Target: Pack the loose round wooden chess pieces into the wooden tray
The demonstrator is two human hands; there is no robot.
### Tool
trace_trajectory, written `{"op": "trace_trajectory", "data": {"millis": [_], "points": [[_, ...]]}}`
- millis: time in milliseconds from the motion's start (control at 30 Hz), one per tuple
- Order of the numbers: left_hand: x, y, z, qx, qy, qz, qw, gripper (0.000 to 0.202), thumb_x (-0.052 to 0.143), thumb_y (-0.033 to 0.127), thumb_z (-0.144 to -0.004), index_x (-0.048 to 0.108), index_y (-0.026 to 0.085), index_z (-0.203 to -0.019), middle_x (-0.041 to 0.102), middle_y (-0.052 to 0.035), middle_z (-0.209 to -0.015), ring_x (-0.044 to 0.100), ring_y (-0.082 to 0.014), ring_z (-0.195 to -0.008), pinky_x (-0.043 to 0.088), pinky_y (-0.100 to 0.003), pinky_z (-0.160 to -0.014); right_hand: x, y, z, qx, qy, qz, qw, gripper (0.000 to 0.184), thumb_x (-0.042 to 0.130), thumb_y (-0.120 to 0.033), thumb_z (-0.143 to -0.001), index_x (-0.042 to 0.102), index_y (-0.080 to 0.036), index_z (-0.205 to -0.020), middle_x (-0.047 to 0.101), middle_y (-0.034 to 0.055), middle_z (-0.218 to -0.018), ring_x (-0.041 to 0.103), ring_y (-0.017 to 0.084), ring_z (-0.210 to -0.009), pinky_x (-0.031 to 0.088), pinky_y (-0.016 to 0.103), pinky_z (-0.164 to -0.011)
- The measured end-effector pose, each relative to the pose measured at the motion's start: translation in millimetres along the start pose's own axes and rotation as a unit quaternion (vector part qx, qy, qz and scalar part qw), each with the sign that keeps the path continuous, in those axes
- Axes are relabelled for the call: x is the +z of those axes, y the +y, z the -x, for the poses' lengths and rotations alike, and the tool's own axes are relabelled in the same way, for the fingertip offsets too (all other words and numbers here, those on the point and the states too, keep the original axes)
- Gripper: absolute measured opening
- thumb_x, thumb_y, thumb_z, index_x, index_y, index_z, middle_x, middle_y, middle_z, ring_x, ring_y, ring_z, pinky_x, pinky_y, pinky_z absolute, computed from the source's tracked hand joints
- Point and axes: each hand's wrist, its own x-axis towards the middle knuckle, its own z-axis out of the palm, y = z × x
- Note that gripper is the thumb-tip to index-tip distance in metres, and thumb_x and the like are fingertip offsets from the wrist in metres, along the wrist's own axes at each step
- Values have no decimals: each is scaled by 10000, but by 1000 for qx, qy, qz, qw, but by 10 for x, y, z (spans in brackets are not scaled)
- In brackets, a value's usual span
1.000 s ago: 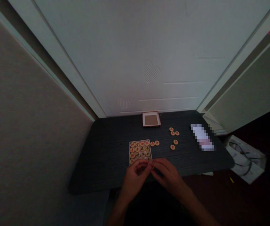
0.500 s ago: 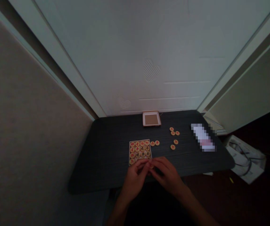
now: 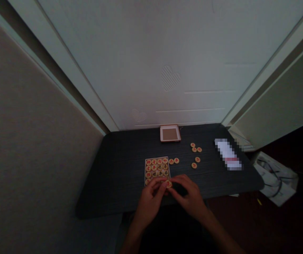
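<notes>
Between the fingertips of my left hand [image 3: 152,194] and my right hand [image 3: 188,192] is one round xiangqi piece [image 3: 168,183], its red-marked face showing. Both hands are closed in a pinch on it, over the near edge of a shallow box [image 3: 145,171]. Rows of round pieces with red or black characters, such as the black-marked piece [image 3: 155,174], lie in the box. My fingers hide part of its front row. Just right of the box, two red-marked pieces, one of them the outer piece [image 3: 176,161], lie on the dark table [image 3: 114,169].
Several loose pieces, among them a near piece [image 3: 194,165], lie on the table's right half. A box lid [image 3: 170,140] rests at the back by the white panel [image 3: 140,63]. Farther right is a blurred white item [image 3: 228,153]. A white box [image 3: 275,183] stands on the floor.
The piece between my fingers has turned, and its marked face now shows more fully. My hands have barely shifted. The loose pieces stay where they were.
</notes>
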Motion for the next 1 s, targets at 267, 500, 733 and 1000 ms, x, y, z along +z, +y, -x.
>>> {"op": "trace_trajectory", "data": {"millis": [267, 500, 733, 1000], "points": [[-43, 12, 17, 18, -41, -21, 999, 264, 650, 337, -915, 690, 224, -1151, 736, -80, -1192, 703, -241, -1089, 564, -386, -970, 32, 23, 9, 51, 8, -40, 998, 233, 678, -259, -908, 698, -255, -1140, 741, 57, -1058, 687, 214, -984, 556, 361, -894], [-13, -28, 13, 19, -28, -37, 999, 264, 659, 332, -907, 686, 229, -1149, 757, -74, -1153, 721, -233, -1064, 555, -373, -983, 21, 6, 5, 97, 7, -74, 993, 208, 664, -275, -911, 711, -239, -1110, 746, 56, -1041, 696, 205, -954, 558, 338, -871], [-4, -75, 10, 35, -19, -58, 997, 232, 666, 339, -902, 714, 243, -1108, 768, -64, -1148, 729, -236, -1058, 543, -381, -999, 50, 1, 1, 138, 23, -80, 987, 147, 683, -320, -901, 719, -225, -1008, 749, 40, -937, 694, 200, -873, 555, 318, -807], [7, -49, 23, 41, -17, -82, 996, 217, 682, 342, -886, 731, 246, -1075, 787, -60, -1081, 741, -245, -1010, 558, -393, -968, 83, -9, -8, 182, 40, -87, 979, 180, 704, -387, -885, 718, -211, -919, 749, 37, -861, 693, 205, -828, 562, 305, -756]]}}
